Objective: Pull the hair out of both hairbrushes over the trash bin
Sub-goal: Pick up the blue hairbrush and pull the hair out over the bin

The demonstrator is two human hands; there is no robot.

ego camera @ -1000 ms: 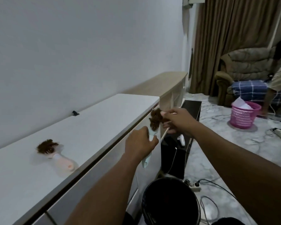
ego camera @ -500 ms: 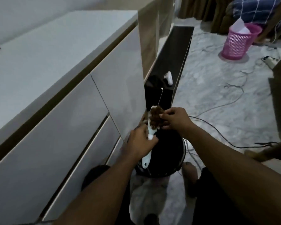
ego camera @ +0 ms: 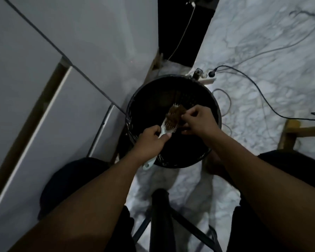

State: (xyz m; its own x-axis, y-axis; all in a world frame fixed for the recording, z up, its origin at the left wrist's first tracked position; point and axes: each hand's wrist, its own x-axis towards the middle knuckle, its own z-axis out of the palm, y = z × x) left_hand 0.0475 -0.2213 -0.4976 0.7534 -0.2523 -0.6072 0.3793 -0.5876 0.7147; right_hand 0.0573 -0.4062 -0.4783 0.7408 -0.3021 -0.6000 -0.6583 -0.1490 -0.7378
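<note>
A round black mesh trash bin (ego camera: 212,151) stands on the marble floor directly below me. My left hand (ego camera: 150,138) grips the handle of a white hairbrush (ego camera: 165,125) held over the bin's opening. A clump of brown hair (ego camera: 175,115) covers the bristles. My right hand (ego camera: 198,119) is pinched on the right side of that clump. The handle's pale end sticks out below my left wrist. The second, pink hairbrush is out of view.
White drawer fronts (ego camera: 35,106) rise close on the left. A black cabinet (ego camera: 182,30) stands behind the bin, with a power strip (ego camera: 205,80) and cables (ego camera: 258,88) on the floor to the right. A wooden frame (ego camera: 295,130) sits far right, black stool legs (ego camera: 160,215) below.
My view has tilted down from the cabinet top to straight over the bin. Both hands with the white brush have come over the bin opening, and the right hand now pinches the hair.
</note>
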